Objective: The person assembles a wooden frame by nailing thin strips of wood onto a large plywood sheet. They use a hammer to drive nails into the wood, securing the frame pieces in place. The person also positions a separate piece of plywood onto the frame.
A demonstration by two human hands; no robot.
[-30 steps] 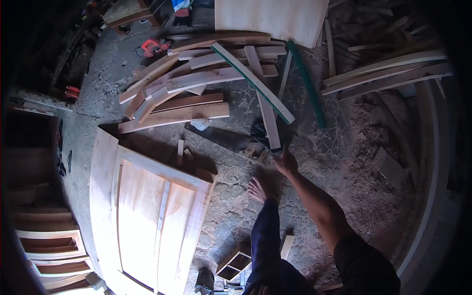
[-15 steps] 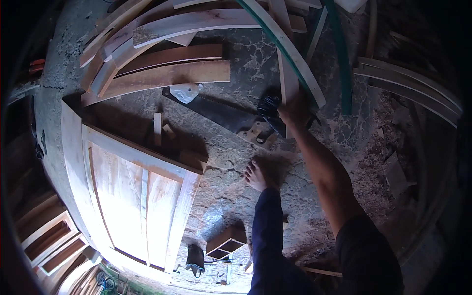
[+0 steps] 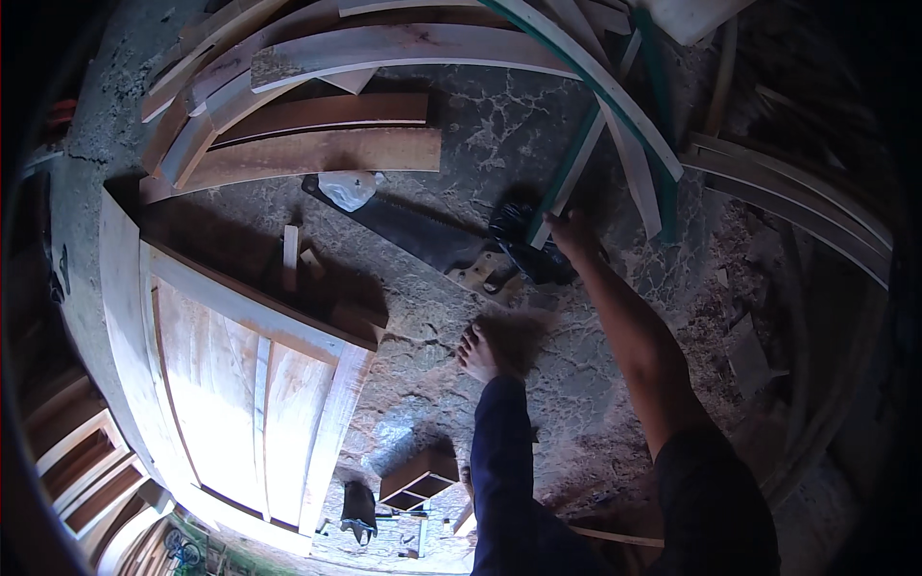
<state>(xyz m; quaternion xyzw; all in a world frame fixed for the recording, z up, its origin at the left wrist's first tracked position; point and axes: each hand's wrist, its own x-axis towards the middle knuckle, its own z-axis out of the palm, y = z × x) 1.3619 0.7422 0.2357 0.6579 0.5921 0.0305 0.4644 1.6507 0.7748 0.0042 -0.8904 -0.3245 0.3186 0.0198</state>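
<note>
My right hand (image 3: pixel 574 237) reaches forward from the lower right, its fingers closed at the near end of a green-edged wooden strip (image 3: pixel 576 168). A crumpled black plastic bag (image 3: pixel 523 240) lies under and beside that end. To the right, a plain wooden board (image 3: pixel 629 163) slants beneath a longer green-edged strip (image 3: pixel 615 110). Left of the bag lies a handsaw (image 3: pixel 413 230) with a wooden handle, and a clear plastic bag (image 3: pixel 349 189) covers part of its far end. My left hand is out of view.
Several boards (image 3: pixel 384 48) are piled at the far left. A pale wooden panel (image 3: pixel 221 384) stands at the left, with small wood offcuts (image 3: pixel 290 257) near it. My bare foot (image 3: pixel 477 353) rests on the rough floor. More strips (image 3: pixel 797 192) lie at the right.
My right hand has shifted from the plain board to the green-edged strip. The board now lies farther right, exposing the strip. The view has shifted slightly.
</note>
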